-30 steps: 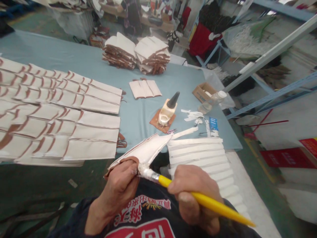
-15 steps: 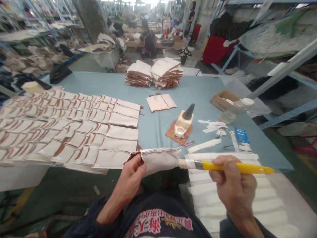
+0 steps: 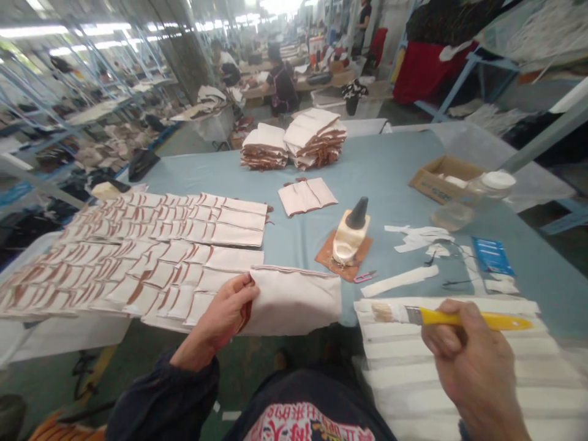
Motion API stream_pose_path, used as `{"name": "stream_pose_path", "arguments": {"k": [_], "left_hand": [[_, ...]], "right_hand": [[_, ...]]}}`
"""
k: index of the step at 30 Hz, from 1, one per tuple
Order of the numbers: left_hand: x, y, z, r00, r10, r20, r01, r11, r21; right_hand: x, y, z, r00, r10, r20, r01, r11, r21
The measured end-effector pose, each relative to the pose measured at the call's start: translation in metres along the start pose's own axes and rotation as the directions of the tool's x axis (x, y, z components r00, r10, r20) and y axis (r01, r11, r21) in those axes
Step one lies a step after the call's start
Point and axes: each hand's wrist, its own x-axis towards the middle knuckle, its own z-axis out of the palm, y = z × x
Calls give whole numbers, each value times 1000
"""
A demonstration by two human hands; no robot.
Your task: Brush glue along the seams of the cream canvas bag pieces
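Observation:
My left hand [image 3: 229,309] pinches the left edge of a cream fabric piece [image 3: 296,303] with brown trim, which hangs flat over the table's front edge. In my right hand [image 3: 473,349] is a paintbrush [image 3: 448,317] with a yellow handle, its pale bristles pointing left. The bristles are apart from the fabric piece, above white strips [image 3: 390,352] laid in rows. Left of the fabric piece, overlapping cream pieces [image 3: 184,257] lie in long rows. Beyond it a cream plastic bottle with a dark nozzle [image 3: 351,229] rests on a brown scrap [image 3: 321,251].
Two stacks of folded cream pieces [image 3: 316,138] stand at the back of the blue-grey table [image 3: 206,171]. A single piece [image 3: 307,196] lies in front of them. To the right are a cardboard box [image 3: 427,184], a clear jar [image 3: 498,180], a blue packet [image 3: 493,256] and pink thread snips [image 3: 364,277].
The brush has moved right, away from the fabric piece. That piece now lies flatter, with more of its face showing. The camera view has shifted a little.

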Motion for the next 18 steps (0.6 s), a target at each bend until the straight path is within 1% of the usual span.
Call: {"name": "stream_pose_path", "arguments": {"k": [3,7,10,12,14,18], "left_hand": [[34,8,-7,995,-31,-94,30,999,-19],[83,18,-28,966,-82,-246,71,996,-52],[110,27,-43,947,-108,-302,92,994,-65],[121,31,-52,946,-118,-301,101,992,-70],[130,33,-59,955,-123,-271,107,992,-72],[137,35,-71,982,-104,-155,98,994,-46]], "right_hand": [[15,2,-6,999,37,-2,-37,999,21],[34,3,-11,990,134,-31,-133,990,51],[41,6,-11,987,156,-47,-154,986,59],[42,10,-9,985,154,-72,-150,987,57],[38,15,-2,984,149,-101,-143,988,62],[23,27,21,981,141,-133,-133,989,71]]}}
